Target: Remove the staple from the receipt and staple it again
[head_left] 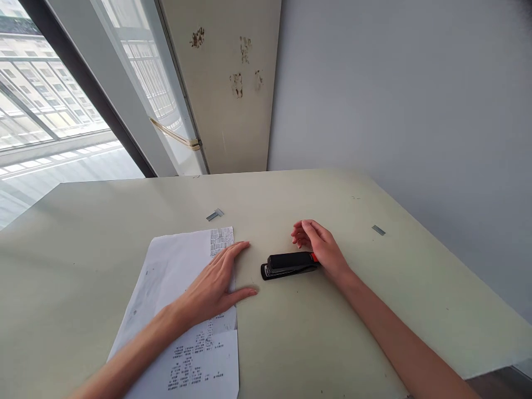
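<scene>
My left hand [214, 285] lies flat on sheets of printed paper [166, 277], thumb and fingers spread past their right edge. Small dark print covers the lower sheet, and a dense printed block [221, 241] shows at the top right corner. To the right, a black stapler [291, 261] with a red part at its rear end rests on the table, its front pointing left. My right hand [322, 244] is at the stapler's rear end, which it partly hides. Its fingers curl loosely beyond the stapler and appear to grip nothing.
The pale table [266, 360] carries a grey tape piece [215, 215] behind the papers and another grey strip [378, 230] at the right. A grey wall [394, 100] stands behind on the right. A glass window [54, 100] is at the left.
</scene>
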A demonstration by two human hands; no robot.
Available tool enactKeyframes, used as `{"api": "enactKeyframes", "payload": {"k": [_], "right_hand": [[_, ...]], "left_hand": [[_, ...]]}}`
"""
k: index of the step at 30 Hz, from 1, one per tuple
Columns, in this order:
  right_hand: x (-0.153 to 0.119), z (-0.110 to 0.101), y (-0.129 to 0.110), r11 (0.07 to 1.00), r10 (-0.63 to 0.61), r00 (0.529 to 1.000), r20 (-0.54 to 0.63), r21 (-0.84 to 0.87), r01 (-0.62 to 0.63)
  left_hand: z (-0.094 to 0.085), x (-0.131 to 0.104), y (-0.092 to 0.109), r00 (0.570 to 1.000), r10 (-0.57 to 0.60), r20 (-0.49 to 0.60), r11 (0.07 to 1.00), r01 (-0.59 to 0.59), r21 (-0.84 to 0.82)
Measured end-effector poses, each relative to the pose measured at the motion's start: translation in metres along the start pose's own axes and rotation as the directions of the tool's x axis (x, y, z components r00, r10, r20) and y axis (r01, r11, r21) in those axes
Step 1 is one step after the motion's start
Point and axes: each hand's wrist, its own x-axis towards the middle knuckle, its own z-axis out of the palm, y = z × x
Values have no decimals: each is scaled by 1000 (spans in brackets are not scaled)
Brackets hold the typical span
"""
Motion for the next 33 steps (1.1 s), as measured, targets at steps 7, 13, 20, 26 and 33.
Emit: {"api": "enactKeyframes", "payload": {"k": [7,13,20,26,33], "right_hand": [[-3,1,3,982,-67,998,4,-176,67],[-5,5,9,933,-151,986,-63,-338,122],[-9,7,-4,970,-68,992,111,-224,92],[-17,12,-7,944,-58,947,315,-291,155],[-19,7,-10,900,-61,885,462,-358,249]], "left_hand": [[-1,-1,0,998,60,-5,998,-60,21],[-2,-2,1,996,84,-2,996,-84,24],[-8,2,3,990,141,-7,990,-140,31],[-7,16,14,985,163,-62,986,-160,38],[4,27,27,983,150,-108,986,-141,87]]}}
